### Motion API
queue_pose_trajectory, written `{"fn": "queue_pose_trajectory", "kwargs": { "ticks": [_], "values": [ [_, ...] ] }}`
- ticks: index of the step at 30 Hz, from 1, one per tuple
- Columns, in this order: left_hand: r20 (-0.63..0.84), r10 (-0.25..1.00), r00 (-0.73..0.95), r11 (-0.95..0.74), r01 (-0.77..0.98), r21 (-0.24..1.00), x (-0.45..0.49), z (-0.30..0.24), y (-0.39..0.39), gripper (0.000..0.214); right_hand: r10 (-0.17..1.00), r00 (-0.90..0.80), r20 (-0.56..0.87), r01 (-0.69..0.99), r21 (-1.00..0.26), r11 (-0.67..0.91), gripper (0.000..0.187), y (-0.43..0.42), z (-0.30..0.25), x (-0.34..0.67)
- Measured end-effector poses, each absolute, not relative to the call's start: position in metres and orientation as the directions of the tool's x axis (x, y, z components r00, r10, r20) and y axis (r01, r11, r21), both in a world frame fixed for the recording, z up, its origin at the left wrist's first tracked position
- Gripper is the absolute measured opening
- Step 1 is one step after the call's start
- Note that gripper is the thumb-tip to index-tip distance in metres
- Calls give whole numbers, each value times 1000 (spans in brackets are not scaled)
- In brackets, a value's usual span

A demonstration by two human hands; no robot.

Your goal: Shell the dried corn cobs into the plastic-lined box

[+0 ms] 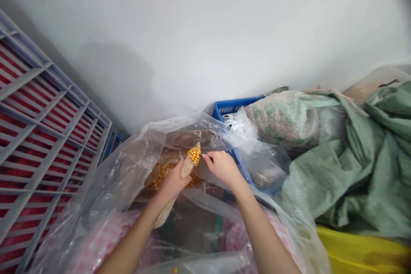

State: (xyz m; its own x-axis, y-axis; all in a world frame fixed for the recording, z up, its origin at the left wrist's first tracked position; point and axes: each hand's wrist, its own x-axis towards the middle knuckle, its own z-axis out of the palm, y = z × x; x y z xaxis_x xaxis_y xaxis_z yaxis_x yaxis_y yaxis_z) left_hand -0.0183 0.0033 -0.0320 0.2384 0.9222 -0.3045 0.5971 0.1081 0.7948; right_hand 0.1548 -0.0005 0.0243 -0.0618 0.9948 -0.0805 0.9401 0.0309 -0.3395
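Frame centre: fingers of the left hand (173, 182) wrap tight round a mostly shelled corn cob (189, 163) above the clear plastic bag (128, 167); the right hand (223, 167) curls at its kernelled tip, grip unclear; loosened kernels could well fly past the bag's mouth.

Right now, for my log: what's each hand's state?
Left hand: closed around the corn cob.
Right hand: curled near the kernels; hold cannot be told.

The left hand (173, 182) grips a mostly stripped corn cob (189, 162), yellow kernels left only at its tip. The right hand (221, 167) pinches at that tip, above loose kernels (160, 173) in a clear plastic bag (128, 167), with a blue crate (229, 106) behind
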Motion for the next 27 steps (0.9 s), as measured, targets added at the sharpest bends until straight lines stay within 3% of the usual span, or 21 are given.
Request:
{"fn": "queue_pose_trajectory", "kwargs": {
  "ticks": [2,4,10,13,16,19,24,27],
  "values": [
    [-239,947,216,36,666,745,-15,-35,1,33,994,-58,-95,960,-279,30,38,-2,23,154],
    [-270,938,216,65,658,750,-11,-34,-2,30,992,-77,-97,968,-246,51,39,-2,21,154],
    [-521,796,308,421,337,842,-4,-20,-12,38,995,-91,-37,952,-297,76,38,2,15,153],
    [-570,705,421,530,220,819,-5,-18,-14,34,997,-83,-4,920,-385,75,39,2,15,153],
    [-581,725,371,563,167,809,-7,-15,-11,35,998,-59,5,848,-528,53,44,2,17,159],
    [-521,801,295,497,158,853,-10,-10,-3,40,999,34,31,736,-677,-4,48,3,18,166],
    [-338,898,280,290,200,936,-8,-8,2,50,992,124,27,506,-862,-40,37,10,11,162],
    [-373,887,273,318,226,921,-3,-7,-2,51,985,168,-34,356,-930,-93,38,13,7,151]
  ]
}}
